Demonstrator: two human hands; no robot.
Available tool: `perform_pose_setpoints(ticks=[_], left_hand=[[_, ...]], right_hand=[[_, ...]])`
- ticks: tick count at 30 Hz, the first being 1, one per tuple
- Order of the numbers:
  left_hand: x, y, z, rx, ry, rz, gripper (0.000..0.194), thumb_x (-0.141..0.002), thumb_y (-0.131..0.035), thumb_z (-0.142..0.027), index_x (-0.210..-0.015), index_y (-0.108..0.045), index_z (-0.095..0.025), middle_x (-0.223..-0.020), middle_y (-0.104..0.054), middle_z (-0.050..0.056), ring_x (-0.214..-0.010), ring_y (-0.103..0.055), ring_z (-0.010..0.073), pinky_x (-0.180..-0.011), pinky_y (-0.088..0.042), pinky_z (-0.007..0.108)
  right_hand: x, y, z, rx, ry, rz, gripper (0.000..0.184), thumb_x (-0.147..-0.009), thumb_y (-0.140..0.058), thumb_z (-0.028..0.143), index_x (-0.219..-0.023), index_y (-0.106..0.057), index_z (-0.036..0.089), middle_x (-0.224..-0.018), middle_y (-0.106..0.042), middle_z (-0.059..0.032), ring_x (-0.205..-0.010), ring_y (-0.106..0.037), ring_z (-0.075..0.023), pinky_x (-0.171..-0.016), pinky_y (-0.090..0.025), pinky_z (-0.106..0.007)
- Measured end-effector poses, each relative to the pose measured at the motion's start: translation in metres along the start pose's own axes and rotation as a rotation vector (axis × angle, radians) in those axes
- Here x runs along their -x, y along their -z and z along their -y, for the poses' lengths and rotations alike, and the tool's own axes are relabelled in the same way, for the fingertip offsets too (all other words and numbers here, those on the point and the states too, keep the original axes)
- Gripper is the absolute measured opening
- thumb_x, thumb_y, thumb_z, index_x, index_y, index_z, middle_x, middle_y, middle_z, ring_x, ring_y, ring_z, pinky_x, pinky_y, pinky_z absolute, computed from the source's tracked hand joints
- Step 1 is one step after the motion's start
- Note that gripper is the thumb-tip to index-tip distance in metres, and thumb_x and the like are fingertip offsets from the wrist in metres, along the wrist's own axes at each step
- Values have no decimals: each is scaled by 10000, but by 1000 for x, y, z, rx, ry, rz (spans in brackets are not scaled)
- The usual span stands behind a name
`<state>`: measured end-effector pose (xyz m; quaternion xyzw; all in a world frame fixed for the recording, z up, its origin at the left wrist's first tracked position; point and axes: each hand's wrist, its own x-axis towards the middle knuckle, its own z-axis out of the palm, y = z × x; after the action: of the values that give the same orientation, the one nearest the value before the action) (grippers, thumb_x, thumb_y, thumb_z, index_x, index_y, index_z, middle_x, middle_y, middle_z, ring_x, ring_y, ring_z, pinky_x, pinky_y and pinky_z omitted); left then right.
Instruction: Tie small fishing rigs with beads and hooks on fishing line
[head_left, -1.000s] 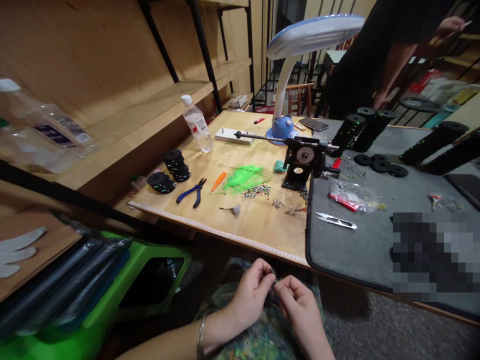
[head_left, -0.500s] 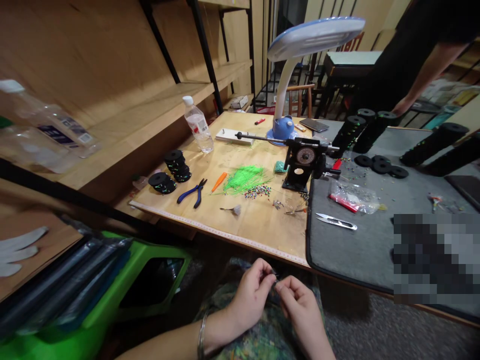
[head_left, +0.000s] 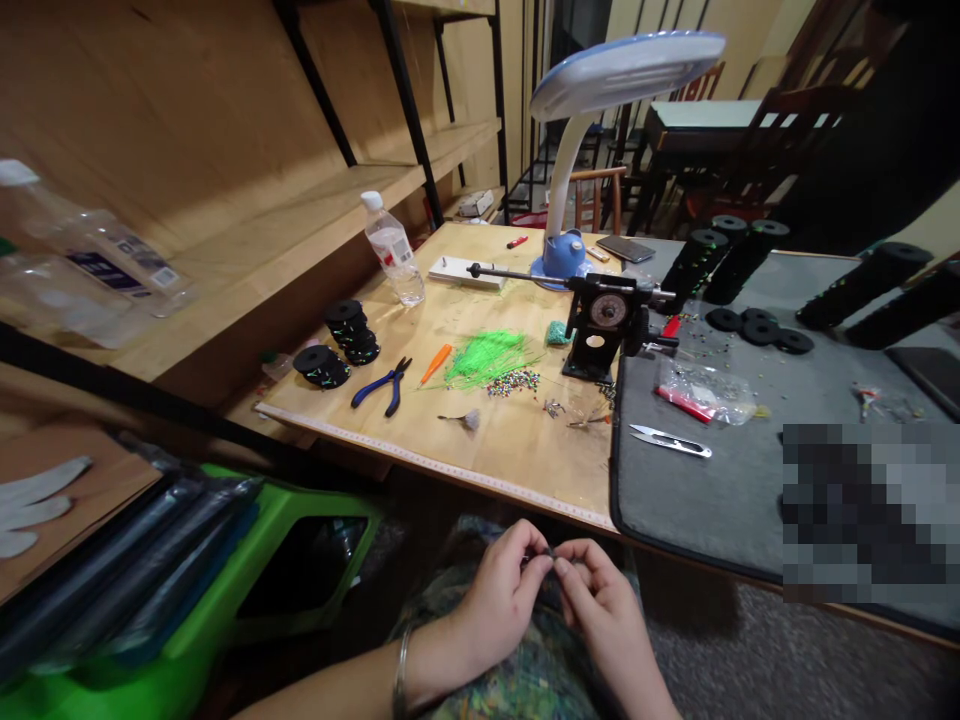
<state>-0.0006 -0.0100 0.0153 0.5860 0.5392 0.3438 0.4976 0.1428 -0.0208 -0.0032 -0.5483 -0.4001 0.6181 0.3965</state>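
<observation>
My left hand (head_left: 504,594) and my right hand (head_left: 604,603) meet over my lap, just below the front edge of the wooden table (head_left: 525,470). Their fingertips pinch a tiny dark item (head_left: 550,553) between them; it is too small to identify. A bangle sits on my left wrist. On the table ahead lie a bundle of green strands (head_left: 487,355), a small heap of coloured beads (head_left: 514,382), blue pliers (head_left: 381,386), an orange tool (head_left: 436,363) and thread snips (head_left: 670,440).
A black winding device (head_left: 604,325) stands at the edge of a grey mat (head_left: 750,480). Black spools (head_left: 349,330), a water bottle (head_left: 394,250) and a desk lamp (head_left: 592,110) stand further back. A green bin (head_left: 300,560) is at my left. A person in black stands far right.
My fingertips have closed together more tightly on the tiny item. The person at the back right has moved further right, mostly out of view.
</observation>
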Motion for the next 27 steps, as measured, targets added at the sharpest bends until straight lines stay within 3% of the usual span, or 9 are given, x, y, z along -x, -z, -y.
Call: perform_pose_setpoints(ticks=[13,16,27], left_hand=[[-1,-2,-1,32,34,116,56,-841,-508,-170,-789,-503,-190,-738,-496,-8,-705,-455,149,-662,-357,257],[-2,-4,2,133,66,151,38,-819,-523,-154,-821,-507,-188,-756,-484,-12,-718,-452,143,-665,-358,252],[-5,-1,-12,470,263,315,294,-612,-610,-111,-862,-473,-183,-717,-445,-43,-686,-404,122,-646,-339,251]], right_hand=[[-4,-2,1,-336,-138,-69,361,-700,-702,504,-735,-495,210,-396,-295,150,-363,-154,-47,-373,-100,-166],[-4,-1,0,-339,-137,-88,367,-700,-702,510,-737,-490,213,-410,-285,146,-375,-156,-53,-382,-99,-168],[1,1,-1,-275,-76,-35,377,-744,-667,537,-726,-470,216,-480,-242,133,-431,-156,-64,-412,-132,-178]])
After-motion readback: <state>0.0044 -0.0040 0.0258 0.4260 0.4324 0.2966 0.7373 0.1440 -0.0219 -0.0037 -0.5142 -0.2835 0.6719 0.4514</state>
